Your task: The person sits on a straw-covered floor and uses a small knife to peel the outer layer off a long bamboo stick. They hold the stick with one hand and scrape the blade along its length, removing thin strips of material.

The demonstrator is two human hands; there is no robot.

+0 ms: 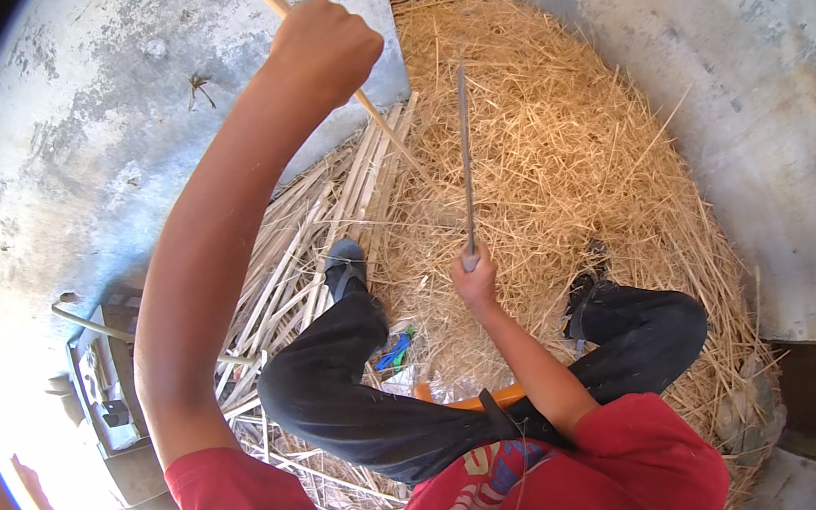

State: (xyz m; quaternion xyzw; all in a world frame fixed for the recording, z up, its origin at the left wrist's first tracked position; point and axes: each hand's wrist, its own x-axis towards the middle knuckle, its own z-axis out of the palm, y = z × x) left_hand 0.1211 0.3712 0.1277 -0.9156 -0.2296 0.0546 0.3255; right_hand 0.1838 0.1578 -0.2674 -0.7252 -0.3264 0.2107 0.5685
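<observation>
Raised high at the upper left, my left hand (324, 51) is closed in a fist around a long pale wooden stick (380, 117). The stick slants down to the right, its lower end over the shavings between my feet and its upper end leaving the picture. In front of my lap, my right hand (477, 282) grips the handle of a long knife (466, 158). Its narrow dark blade points away from me, apart from the stick, with its edge nearly facing my view.
Straw-coloured shavings (555, 127) are heaped between two worn grey walls (762, 94). Long split strips (273, 260) lie at the left by my foot. A box-like thing (106, 390) stands farther left. A small blue object (396, 350) and an orange bar (470, 403) are near my legs.
</observation>
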